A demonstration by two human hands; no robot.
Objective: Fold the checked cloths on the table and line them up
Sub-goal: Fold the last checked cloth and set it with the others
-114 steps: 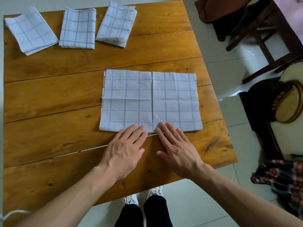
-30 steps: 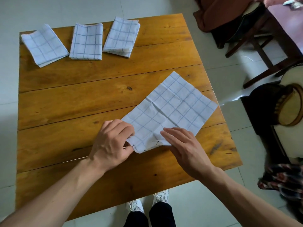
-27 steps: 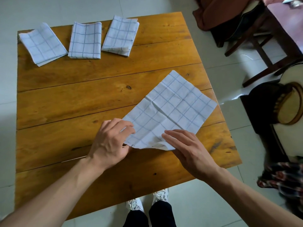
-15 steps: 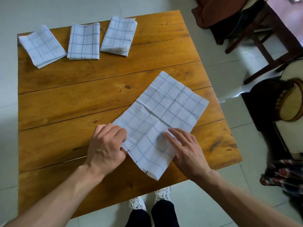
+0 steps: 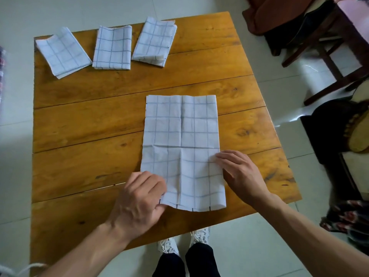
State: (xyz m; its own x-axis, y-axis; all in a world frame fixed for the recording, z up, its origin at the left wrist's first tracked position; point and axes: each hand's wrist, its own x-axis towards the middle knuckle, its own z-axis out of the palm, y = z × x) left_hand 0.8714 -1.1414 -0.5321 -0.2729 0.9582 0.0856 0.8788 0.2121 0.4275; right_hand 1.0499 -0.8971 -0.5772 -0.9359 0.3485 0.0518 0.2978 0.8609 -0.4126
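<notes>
A white cloth with blue checks (image 5: 181,136) lies folded in half on the wooden table (image 5: 89,124), its long side running away from me. My left hand (image 5: 139,200) pinches its near left corner with curled fingers. My right hand (image 5: 239,172) lies at the cloth's right edge, its fingertips on the fabric. Three folded checked cloths sit in a row at the far edge: the left one (image 5: 63,51) is skewed, the middle one (image 5: 112,47) is straight, and the right one (image 5: 154,42) is tilted slightly.
A dark wooden chair (image 5: 323,37) stands on the tiled floor past the table's far right corner. A round drum-like object (image 5: 359,134) and patterned fabric (image 5: 347,216) lie to the right. My shoes (image 5: 185,240) show below the near edge.
The cloth lay with its long side across the table. My hands turned it clockwise, and it now points away from me. My left hand went from flat to pinching the corner.
</notes>
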